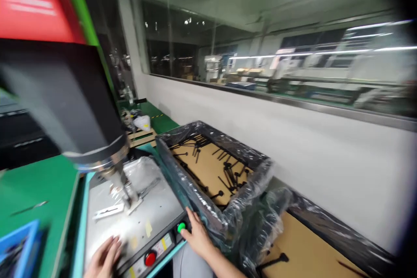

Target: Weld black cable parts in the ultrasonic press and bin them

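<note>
My right hand [199, 235] is at the front right corner of a press machine's metal base plate [166, 215]. Its thumb touches the green button [181, 227], and the other fingers stretch forward past the corner. Near the plate's front left edge lies my left hand [104, 257], fingers extended and slightly bent, with nothing visible in it. A red button [150, 258] sits on the front panel between both hands. Above the plate, the dark machine head [94, 117] points its metal tip [130, 200] down at a small fixture with a white strip [109, 212].
A plastic-lined box [195, 193] with several black, stick-like parts stands right of the machine. Another lined box [312, 247] is at lower right. On the green table to the left are a blue bin [34, 234] and a thin tool [31, 208]. A white wall runs behind.
</note>
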`<control>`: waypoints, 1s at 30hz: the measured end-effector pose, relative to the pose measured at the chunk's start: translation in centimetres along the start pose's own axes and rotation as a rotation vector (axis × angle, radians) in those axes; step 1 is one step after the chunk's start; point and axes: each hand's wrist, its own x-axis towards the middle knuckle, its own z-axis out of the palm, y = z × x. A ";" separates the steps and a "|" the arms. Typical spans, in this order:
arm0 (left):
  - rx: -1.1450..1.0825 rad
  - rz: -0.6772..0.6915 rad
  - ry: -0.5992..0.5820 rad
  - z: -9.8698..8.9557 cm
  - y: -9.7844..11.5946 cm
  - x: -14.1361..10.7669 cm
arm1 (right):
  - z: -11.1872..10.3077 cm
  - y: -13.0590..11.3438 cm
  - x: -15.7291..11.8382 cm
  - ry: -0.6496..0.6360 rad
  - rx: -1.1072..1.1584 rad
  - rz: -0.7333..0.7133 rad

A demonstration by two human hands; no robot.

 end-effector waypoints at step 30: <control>-0.506 -0.217 0.078 1.1 7.3 7.0 | 9.5 -17.9 6.8 -0.245 0.427 -0.440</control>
